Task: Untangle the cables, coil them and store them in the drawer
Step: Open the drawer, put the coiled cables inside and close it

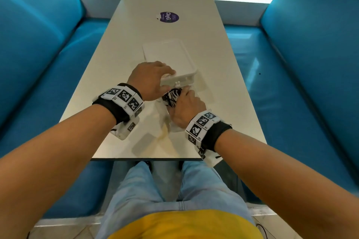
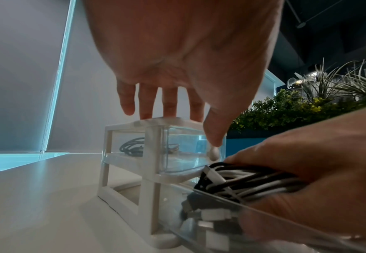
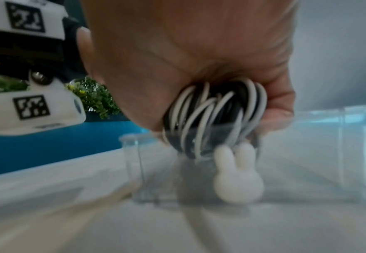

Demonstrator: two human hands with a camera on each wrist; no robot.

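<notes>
A small white drawer unit [image 1: 167, 54] with clear drawers stands mid-table. My left hand [image 1: 151, 77] rests on its top, fingers [image 2: 169, 106] straight and thumb against the upper drawer [image 2: 184, 154]. A grey coiled cable [image 2: 132, 147] lies inside that drawer. The lower drawer [image 1: 201, 95] is pulled out toward me. My right hand [image 1: 186, 106] grips a coil of black and white cables [image 1: 172, 96] just above and partly inside it. In the right wrist view the coil [image 3: 212, 116] hangs behind the drawer's white rabbit-shaped knob [image 3: 238, 178].
The long white table [image 1: 136, 25] carries a round purple sticker [image 1: 169, 17] further back. Blue padded benches [image 1: 48, 64] run along both sides. Green plants [image 2: 296, 106] stand beyond the right bench. The table's near edge [image 1: 143, 158] is above my knees.
</notes>
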